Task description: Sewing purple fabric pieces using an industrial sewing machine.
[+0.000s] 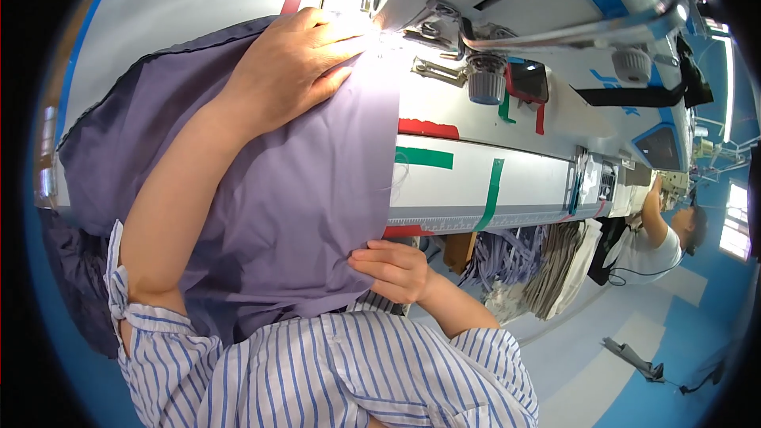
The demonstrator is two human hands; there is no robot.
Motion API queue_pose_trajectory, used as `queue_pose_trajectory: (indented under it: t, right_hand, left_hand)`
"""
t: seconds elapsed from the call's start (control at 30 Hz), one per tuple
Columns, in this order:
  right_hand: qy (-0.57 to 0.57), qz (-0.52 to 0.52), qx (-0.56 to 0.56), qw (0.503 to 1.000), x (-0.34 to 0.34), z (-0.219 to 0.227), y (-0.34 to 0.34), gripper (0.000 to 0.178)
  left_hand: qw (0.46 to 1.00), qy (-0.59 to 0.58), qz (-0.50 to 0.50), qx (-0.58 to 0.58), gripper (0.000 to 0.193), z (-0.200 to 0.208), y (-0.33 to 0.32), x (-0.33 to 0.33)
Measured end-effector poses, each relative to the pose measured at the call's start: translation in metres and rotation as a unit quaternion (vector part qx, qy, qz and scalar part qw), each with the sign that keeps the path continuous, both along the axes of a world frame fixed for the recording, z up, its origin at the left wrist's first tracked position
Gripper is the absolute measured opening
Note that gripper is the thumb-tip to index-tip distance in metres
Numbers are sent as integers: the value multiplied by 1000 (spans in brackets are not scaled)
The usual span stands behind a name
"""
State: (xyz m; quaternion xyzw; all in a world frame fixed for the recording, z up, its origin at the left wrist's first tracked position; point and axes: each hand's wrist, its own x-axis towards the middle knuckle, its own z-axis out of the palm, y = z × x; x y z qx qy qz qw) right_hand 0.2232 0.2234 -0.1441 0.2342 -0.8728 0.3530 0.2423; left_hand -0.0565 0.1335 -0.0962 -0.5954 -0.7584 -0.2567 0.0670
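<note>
A large piece of purple fabric [309, 182] spreads over the white sewing machine bed and hangs down toward my lap. My left hand [293, 71] lies flat on its far part, fingers stretched toward the brightly lit needle area [384, 41] of the sewing machine [547, 0]. Glare hides the needle and the fingertips' exact distance from it. Closer to me, at the table's front edge, my right hand [392, 271] has its fingers closed on the fabric's right edge, the thumb out of sight. The fabric's straight right edge runs between the two hands.
A ruler strip [460, 219] runs along the table front, with green tape [424, 158] and red tape [428, 128] nearby. Below hang bundles of purple strips [507, 257] and grey-brown cloth pieces [555, 269]. Another person [662, 242] sits at the far right. Dark cloth [75, 269] bunches at left.
</note>
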Motion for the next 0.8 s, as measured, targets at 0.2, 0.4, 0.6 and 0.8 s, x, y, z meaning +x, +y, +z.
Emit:
queue_pose_trajectory:
  t: [0.2, 0.4, 0.6, 0.8]
  right_hand:
    - [-10, -2, 20, 1000, -4, 4, -3, 13]
    - [-18, 7, 7, 1000, -9, 9, -2, 14]
    - [-22, 23, 5, 999, -11, 10, -2, 13]
    - [-2, 17, 22, 1000, -16, 12, -2, 11]
  left_hand:
    - [1000, 9, -9, 20, 33, -2, -1, -6]
    - [999, 16, -24, 23, 26, -3, -1, -13]
    - [999, 3, -30, 16, 18, -5, 0, -17]
    - [999, 22, -33, 21, 20, -4, -2, -26]
